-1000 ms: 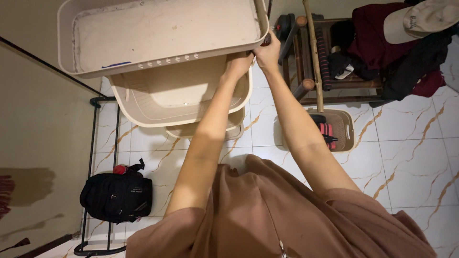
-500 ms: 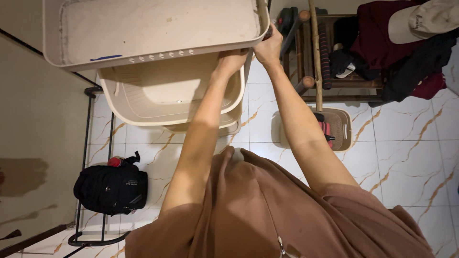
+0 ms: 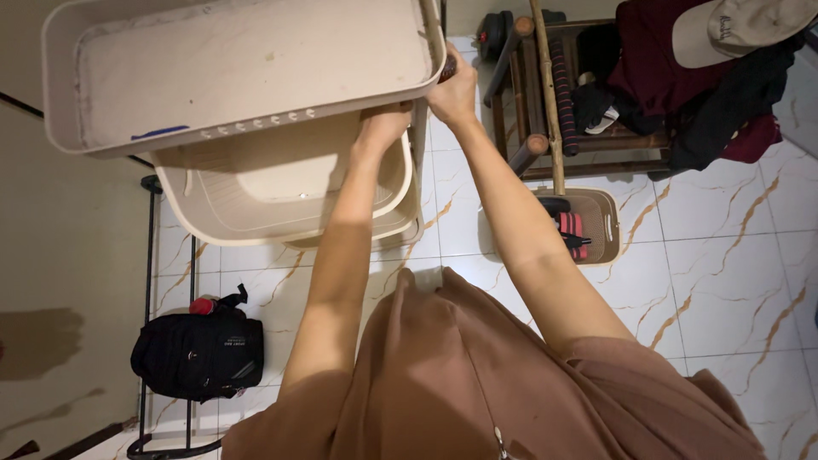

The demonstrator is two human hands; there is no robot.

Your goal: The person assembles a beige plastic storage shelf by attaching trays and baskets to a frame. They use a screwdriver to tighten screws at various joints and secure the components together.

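Head view: three smooth beige plastic trays stacked in tiers, rounded corners. Left hand (image 3: 385, 122) grips under the top tray (image 3: 239, 72) at its near right corner; right hand (image 3: 453, 88) is closed around a dark handle (image 3: 447, 68) beside it. One black fabric backpack (image 3: 198, 353) lies on the marble-veined tile floor (image 3: 733, 281).

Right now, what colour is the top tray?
Beige, seen in the head view: the top tray.

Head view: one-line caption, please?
Both hands, left hand and right hand, grip the top beige tray of a stacked rack.
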